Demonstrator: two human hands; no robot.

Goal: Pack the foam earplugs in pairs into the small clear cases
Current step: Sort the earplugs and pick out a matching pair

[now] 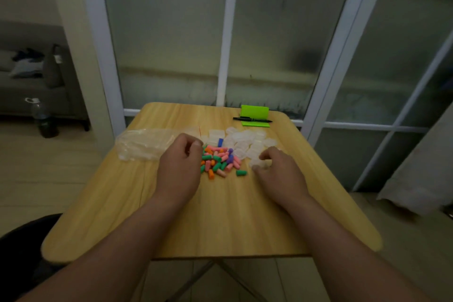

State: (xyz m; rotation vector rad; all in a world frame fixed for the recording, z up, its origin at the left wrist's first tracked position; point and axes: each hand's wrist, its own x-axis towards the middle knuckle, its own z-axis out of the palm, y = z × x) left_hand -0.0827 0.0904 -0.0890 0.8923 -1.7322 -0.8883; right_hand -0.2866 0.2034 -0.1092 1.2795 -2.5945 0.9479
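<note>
Right hand (277,169) fingers (266,154) clasp a clear case (260,163); left hand (180,167) curls over foam earplugs (220,159), grasp unclear.

earplugs (220,160): pink, green, orange, purple, one blue
cases (247,141): clear, whitish
table (220,216): light wood grain
notepad (255,115): bright green
pen (252,119): black

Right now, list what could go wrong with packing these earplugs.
The mixed-colour foam earplugs lie in one heap, so pairs may mismatch. The small clear plastic cases are jumbled close to the right hand; a nudge might scatter them. The lone green earplug may roll away on the wooden table.
</note>
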